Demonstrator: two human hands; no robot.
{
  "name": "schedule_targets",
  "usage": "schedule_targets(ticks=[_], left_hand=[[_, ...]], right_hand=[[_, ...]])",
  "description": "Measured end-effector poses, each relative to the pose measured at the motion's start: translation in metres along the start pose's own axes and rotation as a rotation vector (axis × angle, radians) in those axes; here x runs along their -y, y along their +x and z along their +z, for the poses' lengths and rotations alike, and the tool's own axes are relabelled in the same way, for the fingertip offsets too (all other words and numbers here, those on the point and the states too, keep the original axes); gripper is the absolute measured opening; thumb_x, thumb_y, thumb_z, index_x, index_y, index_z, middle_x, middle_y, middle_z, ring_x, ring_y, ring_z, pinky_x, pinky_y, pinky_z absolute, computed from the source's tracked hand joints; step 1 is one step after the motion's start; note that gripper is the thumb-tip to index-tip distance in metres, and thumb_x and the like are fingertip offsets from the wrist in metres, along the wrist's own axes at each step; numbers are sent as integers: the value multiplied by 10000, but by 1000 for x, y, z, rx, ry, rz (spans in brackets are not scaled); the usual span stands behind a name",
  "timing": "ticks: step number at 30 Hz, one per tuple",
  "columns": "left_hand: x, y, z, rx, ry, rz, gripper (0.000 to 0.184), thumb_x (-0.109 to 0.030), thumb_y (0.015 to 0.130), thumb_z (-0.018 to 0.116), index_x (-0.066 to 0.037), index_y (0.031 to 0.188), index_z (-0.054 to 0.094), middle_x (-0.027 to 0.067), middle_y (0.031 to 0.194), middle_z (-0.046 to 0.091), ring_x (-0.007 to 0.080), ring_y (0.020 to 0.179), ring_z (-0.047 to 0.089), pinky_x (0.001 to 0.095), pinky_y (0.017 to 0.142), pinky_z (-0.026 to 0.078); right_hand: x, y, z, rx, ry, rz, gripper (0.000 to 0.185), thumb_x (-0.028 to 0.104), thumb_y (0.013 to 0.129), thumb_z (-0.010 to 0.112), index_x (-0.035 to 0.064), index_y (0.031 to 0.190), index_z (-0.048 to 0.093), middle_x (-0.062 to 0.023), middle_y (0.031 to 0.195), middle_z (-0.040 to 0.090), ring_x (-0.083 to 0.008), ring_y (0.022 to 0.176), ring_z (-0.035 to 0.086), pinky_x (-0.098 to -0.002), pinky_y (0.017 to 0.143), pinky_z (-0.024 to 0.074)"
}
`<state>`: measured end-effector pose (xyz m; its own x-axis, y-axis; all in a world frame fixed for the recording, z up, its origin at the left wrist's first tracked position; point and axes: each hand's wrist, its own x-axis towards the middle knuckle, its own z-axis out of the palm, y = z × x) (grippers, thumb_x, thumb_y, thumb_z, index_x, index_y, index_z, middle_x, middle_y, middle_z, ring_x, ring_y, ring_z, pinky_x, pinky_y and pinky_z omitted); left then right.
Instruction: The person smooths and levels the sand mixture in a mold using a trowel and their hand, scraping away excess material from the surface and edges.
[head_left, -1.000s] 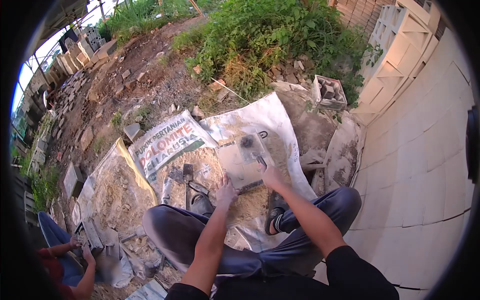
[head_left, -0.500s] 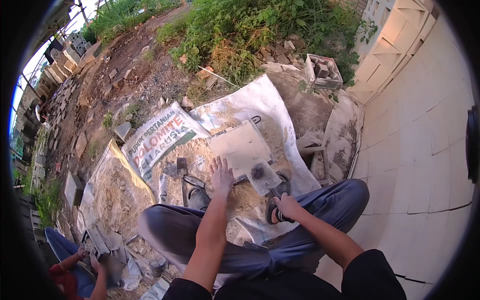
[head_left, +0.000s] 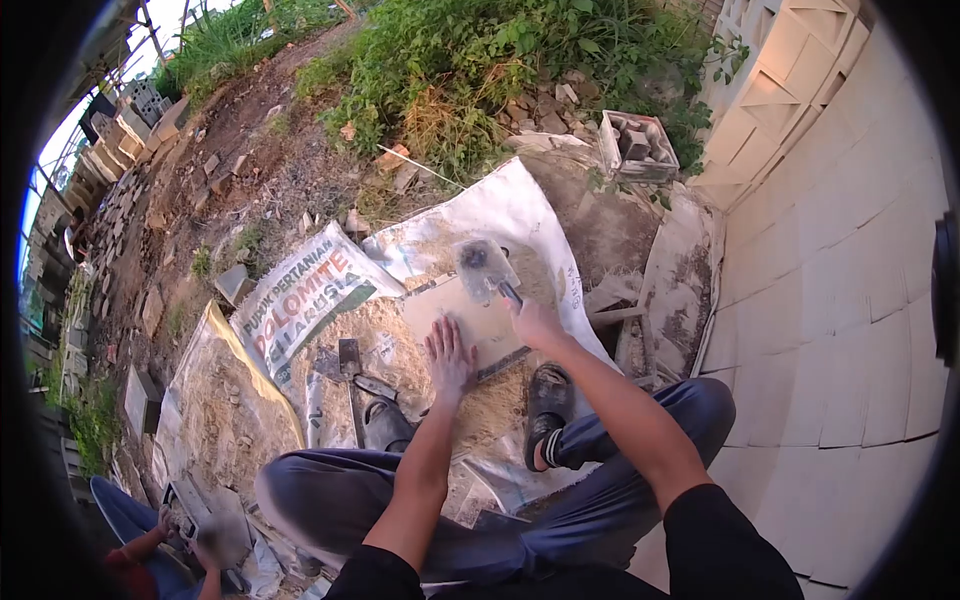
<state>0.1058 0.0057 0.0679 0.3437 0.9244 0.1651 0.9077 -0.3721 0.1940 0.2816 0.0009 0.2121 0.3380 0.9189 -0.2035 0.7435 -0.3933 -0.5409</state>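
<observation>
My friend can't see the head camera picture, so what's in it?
A person's right hand holds a trowel over a slab; the left hand rests on the slab. Sandy sacks lie around; another person is at lower left.

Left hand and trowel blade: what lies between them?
In the head view, only a bare stretch of the beige slab lies between the left hand and the trowel blade.

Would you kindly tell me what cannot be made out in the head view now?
Trowel handle, head view: mostly hidden by the right hand.
Slab, head view: partly covered by the left hand and trowel blade.
Co-worker's item, head view, lower left: too small and blurred to identify.
</observation>
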Motion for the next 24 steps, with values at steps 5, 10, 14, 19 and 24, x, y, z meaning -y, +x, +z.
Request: schedule_targets(ticks=[5, 10, 14, 19, 24], left_hand=[[-2, 2, -9, 26, -29, -16, 637, -369, 892, 351, -27, 1398, 168, 137, 1471, 122, 291, 1367, 67, 437, 1101, 40], [4, 5, -1, 2, -144, -20, 542, -278, 920, 301, -26, 1389, 196, 117, 1463, 164, 280, 1363, 102, 438, 1101, 59], [15, 14, 0, 21, -119, -35, 533, -290, 930, 275, -34, 1391, 199, 102, 1466, 163, 263, 1364, 102, 423, 1106, 53], [19, 44, -2, 119, -46, 31, 554, -327, 931, 275, -31, 1392, 192, 117, 1467, 149, 273, 1363, 98, 423, 1105, 61], [-5, 83, -2, 173, -55, 114, 604, -342, 911, 326, 0, 1386, 174, 142, 1472, 104, 286, 1367, 67, 464, 1095, 49]], right_hand=[[-10, 42, 41, 230, -65, 19, 540, 417, 907, 392, -78, 838, 595, -295, 805, 601, -405, 828, 600, -469, 723, 469], [-46, -38, 37, 201, -44, 117, 510, 395, 893, 420, -91, 898, 575, -325, 861, 584, -429, 872, 582, -478, 781, 458], [-74, -111, 21, 291, -98, 241, 511, 385, 892, 433, -108, 982, 532, -333, 899, 575, -437, 883, 573, -479, 791, 452], [-73, -162, -26, 427, -127, 198, 563, 407, 898, 415, -140, 966, 530, -332, 883, 578, -412, 869, 589, -472, 779, 452], [-35, -158, -82, 351, 111, 529, 597, 427, 902, 395, -131, 807, 586, -352, 841, 566, -455, 869, 563, -483, 779, 438]])
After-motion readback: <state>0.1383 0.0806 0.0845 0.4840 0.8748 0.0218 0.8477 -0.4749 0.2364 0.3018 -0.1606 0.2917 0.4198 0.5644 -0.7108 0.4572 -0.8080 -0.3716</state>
